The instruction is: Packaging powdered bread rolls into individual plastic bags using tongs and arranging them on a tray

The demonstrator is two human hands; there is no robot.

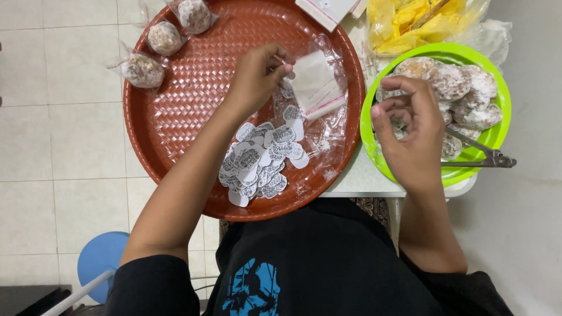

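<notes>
My left hand (257, 76) pinches a small clear plastic bag (313, 82) above a big round brown woven tray (187, 105). A heap of small white printed stickers (260, 161) lies on the tray below that hand. My right hand (410, 129) hovers with bent fingers over a bright green plate (497, 131) piled with sugar-dusted round sweets (453, 82); it holds nothing that I can see. Metal tongs (483, 155) rest on the plate's right rim. Three bagged sweets (165, 38) sit at the tray's upper left edge.
A crumpled yellow plastic bag (418, 20) lies behind the green plate. A white box (325, 9) sits at the tray's far edge. More clear bags (333, 126) lie on the tray's right side. A blue stool (102, 257) stands on the tiled floor at lower left.
</notes>
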